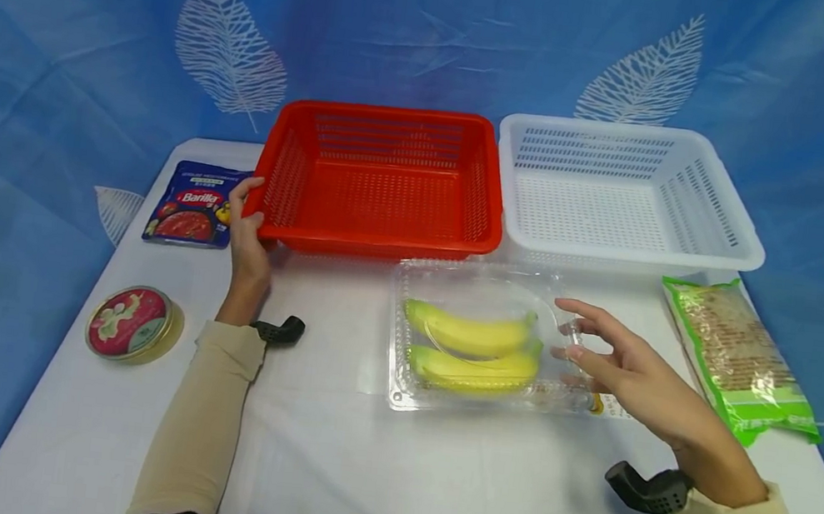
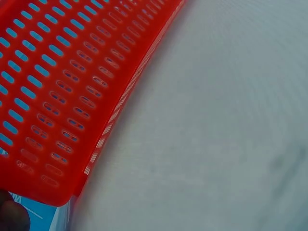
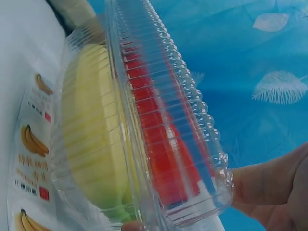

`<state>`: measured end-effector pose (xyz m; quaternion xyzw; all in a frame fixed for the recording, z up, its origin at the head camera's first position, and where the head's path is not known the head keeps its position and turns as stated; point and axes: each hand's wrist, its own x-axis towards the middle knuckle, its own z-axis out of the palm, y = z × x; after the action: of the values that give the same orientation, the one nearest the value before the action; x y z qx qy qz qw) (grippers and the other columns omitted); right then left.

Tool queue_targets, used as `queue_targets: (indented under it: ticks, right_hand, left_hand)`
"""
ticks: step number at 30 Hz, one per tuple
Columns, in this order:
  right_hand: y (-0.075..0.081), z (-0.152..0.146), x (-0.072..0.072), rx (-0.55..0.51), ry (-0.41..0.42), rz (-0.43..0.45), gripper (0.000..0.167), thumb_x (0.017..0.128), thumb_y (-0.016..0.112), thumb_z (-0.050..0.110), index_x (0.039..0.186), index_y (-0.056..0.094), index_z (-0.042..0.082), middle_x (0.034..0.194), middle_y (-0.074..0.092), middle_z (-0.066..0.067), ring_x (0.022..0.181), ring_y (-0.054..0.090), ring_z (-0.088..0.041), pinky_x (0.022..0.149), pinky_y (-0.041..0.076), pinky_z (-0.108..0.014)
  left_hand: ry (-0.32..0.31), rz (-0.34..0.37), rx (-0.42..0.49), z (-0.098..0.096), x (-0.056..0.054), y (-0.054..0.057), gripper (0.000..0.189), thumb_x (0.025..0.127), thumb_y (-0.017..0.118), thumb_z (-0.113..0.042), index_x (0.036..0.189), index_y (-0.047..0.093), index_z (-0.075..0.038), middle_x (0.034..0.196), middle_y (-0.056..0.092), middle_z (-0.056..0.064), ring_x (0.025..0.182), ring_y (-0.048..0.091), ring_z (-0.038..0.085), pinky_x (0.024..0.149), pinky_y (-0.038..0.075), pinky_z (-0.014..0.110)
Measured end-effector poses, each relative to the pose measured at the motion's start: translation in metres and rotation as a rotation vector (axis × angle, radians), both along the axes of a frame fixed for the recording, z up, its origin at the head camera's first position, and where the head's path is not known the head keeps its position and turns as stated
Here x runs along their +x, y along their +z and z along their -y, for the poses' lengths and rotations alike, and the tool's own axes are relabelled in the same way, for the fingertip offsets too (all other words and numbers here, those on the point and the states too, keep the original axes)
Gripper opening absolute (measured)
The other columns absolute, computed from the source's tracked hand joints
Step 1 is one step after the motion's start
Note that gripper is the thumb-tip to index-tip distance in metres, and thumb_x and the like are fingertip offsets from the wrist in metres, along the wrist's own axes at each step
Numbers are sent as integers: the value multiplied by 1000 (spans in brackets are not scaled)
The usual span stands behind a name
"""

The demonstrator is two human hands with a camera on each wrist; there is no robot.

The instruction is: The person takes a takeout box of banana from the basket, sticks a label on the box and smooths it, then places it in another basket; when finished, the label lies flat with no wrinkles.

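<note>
My left hand (image 1: 250, 248) grips the left rim of the red plastic basket (image 1: 375, 246); its slotted side (image 2: 82, 86) fills much of the left wrist view, with dark fingertips (image 2: 13, 215) at the corner. My right hand (image 1: 626, 367) holds the right end of a clear ribbed plastic fruit box (image 1: 397, 398), thumb and fingers about its edge. Two yellow bananas with greenish tips, an upper banana (image 1: 472, 334) and a lower banana (image 1: 475, 371), lie inside the box. Beneath it, a white printed sheet with banana pictures (image 3: 33, 139) shows in the right wrist view.
A white basket (image 1: 623, 252) stands right of the red one. A blue Barilla pouch (image 1: 191, 204) and a round red-lidded tin (image 1: 129, 324) lie at the left. At the right is a green-edged bag of brown food (image 1: 741, 350). Blue leaf-patterned cloth (image 1: 435, 33) surrounds the white table (image 1: 388, 481).
</note>
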<state>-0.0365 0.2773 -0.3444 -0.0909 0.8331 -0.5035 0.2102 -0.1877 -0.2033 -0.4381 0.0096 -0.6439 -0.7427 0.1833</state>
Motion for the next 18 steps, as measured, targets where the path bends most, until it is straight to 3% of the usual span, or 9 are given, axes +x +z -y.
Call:
queue_targets:
  ticks: [5,18]
  right_hand:
    - [-4,-9,-4,20,-10,-9,57,109,52,27,161,29,30,150,37,-22,126,59,-40,75,58,-43]
    - [-20,-18,-22,38,-32,-27,60,108,54,24,162,28,22,147,38,-23,113,65,-36,80,57,-41]
  left_hand:
    - [8,17,16,0,0,1,50,92,41,-5,137,50,-26,142,47,7,118,55,35,76,58,24]
    - [7,7,27,1,1,1,51,93,39,-3,138,50,-24,142,47,9,117,57,35,73,58,23]
